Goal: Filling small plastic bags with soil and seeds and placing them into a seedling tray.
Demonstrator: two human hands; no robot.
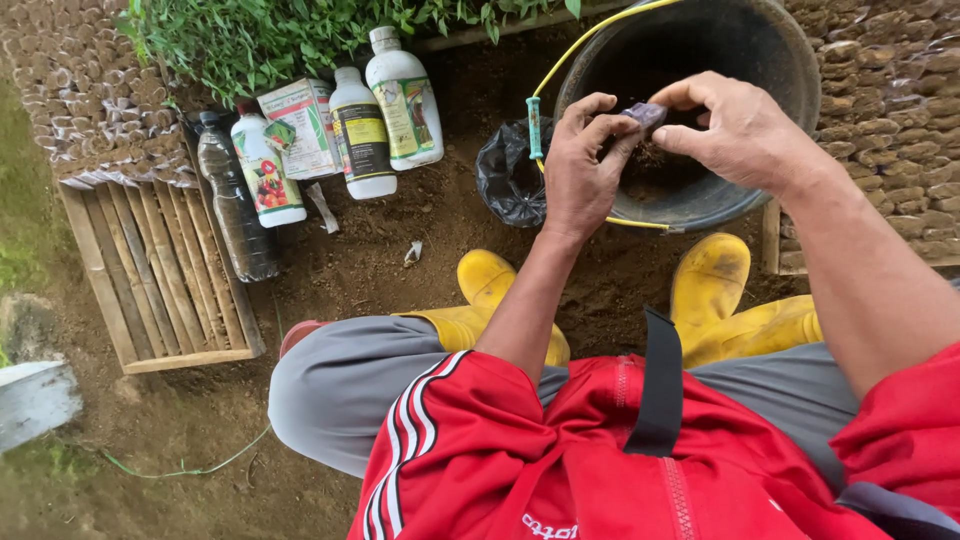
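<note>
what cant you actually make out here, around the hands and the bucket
Head view only:
- small purple packet: mostly covered by the left hand and right hand, so its kind is unclear.
- black bucket: top cut by the frame edge; contents dark.
- dark plastic bottle: contents unreadable.

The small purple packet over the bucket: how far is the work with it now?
Done: four bottles and a box stand ready on the soil. In hand: both hands, left and right, pinch the small purple packet above the black bucket. Left: whether it is open cannot be told; the bucket looks nearly empty.
</note>
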